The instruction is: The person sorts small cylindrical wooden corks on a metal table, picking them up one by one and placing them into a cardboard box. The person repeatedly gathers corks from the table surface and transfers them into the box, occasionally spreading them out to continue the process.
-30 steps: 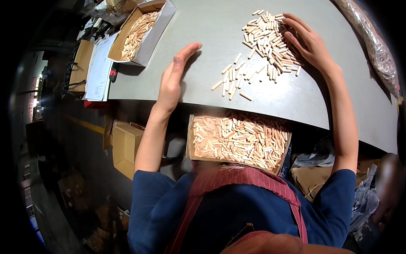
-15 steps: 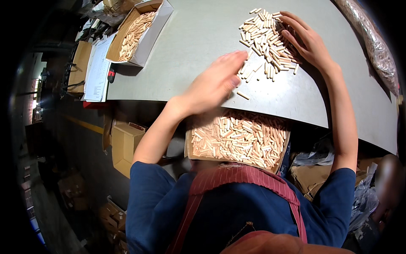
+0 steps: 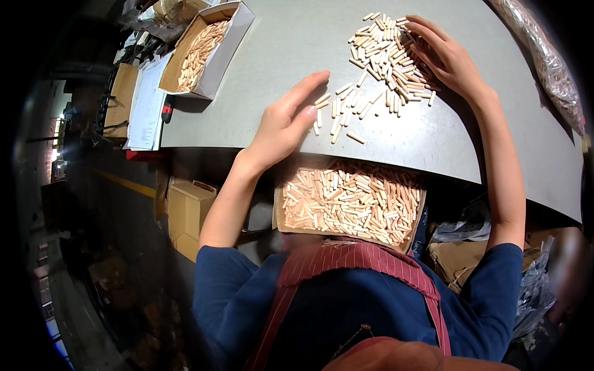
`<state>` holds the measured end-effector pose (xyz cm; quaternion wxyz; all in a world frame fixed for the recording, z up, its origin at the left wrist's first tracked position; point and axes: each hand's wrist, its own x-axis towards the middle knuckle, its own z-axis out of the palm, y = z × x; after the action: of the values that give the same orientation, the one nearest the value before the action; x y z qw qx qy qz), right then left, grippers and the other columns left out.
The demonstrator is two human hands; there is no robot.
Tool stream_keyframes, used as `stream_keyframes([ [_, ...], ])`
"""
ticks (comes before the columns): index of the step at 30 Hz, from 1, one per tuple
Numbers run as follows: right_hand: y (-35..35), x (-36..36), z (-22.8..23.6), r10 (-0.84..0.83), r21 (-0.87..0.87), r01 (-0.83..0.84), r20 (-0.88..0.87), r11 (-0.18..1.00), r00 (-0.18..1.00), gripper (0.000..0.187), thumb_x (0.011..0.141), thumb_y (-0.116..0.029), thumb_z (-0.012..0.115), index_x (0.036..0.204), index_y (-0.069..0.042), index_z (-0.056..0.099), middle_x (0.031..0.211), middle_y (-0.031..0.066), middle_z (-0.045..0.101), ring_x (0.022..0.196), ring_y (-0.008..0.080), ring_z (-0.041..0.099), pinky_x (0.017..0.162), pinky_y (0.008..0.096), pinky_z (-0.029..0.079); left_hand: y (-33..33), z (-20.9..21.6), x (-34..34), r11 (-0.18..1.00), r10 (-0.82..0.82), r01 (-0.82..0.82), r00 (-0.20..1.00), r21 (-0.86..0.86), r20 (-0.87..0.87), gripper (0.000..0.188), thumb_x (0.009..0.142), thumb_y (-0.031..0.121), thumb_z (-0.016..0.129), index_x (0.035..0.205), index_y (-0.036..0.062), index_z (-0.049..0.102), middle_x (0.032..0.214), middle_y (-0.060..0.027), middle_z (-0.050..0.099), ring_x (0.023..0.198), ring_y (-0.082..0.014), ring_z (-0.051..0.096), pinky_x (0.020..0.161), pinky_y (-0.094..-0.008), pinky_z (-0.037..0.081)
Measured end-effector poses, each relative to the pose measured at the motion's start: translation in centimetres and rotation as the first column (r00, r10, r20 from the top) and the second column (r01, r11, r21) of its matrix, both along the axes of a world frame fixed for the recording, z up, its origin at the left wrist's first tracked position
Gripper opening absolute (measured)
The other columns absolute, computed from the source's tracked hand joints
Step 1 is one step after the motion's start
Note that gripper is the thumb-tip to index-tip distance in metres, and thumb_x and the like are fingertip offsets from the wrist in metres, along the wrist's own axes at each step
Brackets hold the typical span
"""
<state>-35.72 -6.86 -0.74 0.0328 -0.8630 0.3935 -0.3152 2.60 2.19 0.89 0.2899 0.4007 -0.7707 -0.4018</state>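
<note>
A heap of small wooden dowels (image 3: 391, 59) lies on the grey tabletop (image 3: 291, 37), with a looser scatter of dowels trailing to its left. My left hand (image 3: 284, 120) rests at the left end of that scatter, fingers stretched out, a few dowels beside its fingertips and thumb. Around the heap's right side curves my right hand (image 3: 450, 59), fingers spread, the fingertips touching or just over the dowels there. Below the table edge, against my apron, sits an open cardboard box (image 3: 346, 234) filled with the same dowels.
At the table's far left stands a white carton (image 3: 228, 59) part filled with dowels. Papers (image 3: 147, 99) and a red and black tool (image 3: 167, 111) lie beside it. A clear plastic bag (image 3: 541, 59) lies along the right side. An empty-looking cardboard box (image 3: 189, 213) is on the lower left.
My left hand has moved left, away from the heap, and several dowels now lie spread between it and the heap. The right hand has barely moved.
</note>
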Motion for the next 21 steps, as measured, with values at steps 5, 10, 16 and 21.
stream_keyframes([
  [5,0.2,0.3,0.3,-0.027,-0.002,0.027,-0.033,1.0,0.999,0.045,0.107,-0.02,0.064,0.15,-0.011,0.055,0.156,0.0098,0.055,0.128,0.0358,0.065,0.103,0.0429,0.057,-0.6,0.0,-0.8,0.998,-0.015,0.018,0.999,0.053,-0.048,0.053,0.108,0.015,0.052,0.159,0.0048,0.049,0.156,-0.0083,0.058,0.116,-0.012,0.06,0.102,-0.0272,0.047],
  [10,-0.1,0.2,0.0,-0.039,-0.003,0.039,-0.03,0.999,0.999,0.044,0.107,-0.021,0.064,0.149,-0.01,0.056,0.155,0.0105,0.056,0.127,0.0364,0.065,0.102,0.0427,0.057,-0.7,-0.2,-3.6,0.955,-0.191,0.2,0.98,-0.217,0.063,0.053,0.109,0.021,0.055,0.159,0.0041,0.048,0.161,-0.0215,0.05,0.153,-0.0352,0.044,0.125,-0.0434,0.034],
  [16,0.4,0.1,0.4,-0.078,0.01,0.078,-0.062,0.997,0.995,0.04,0.107,-0.025,0.064,0.143,-0.009,0.06,0.149,0.0108,0.061,0.121,0.0364,0.068,0.098,0.0422,0.057,0.9,0.5,-4.8,0.796,-0.27,0.455,0.857,-0.398,0.439,0.06,0.107,0.024,0.057,0.161,0.0018,0.043,0.166,-0.0213,0.042,0.154,-0.0418,0.037,0.127,-0.0513,0.029],
  [21,0.6,0.4,0.5,-0.094,0.025,0.097,-0.089,0.995,0.992,0.037,0.107,-0.029,0.064,0.139,-0.01,0.064,0.144,0.0103,0.065,0.114,0.0365,0.07,0.094,0.0426,0.059,3.7,1.2,-1.5,0.779,-0.375,0.537,0.812,-0.323,0.447,0.058,0.106,0.025,0.055,0.158,-0.0004,0.048,0.164,-0.0191,0.046,0.154,-0.0406,0.039,0.126,-0.0541,0.03],
])
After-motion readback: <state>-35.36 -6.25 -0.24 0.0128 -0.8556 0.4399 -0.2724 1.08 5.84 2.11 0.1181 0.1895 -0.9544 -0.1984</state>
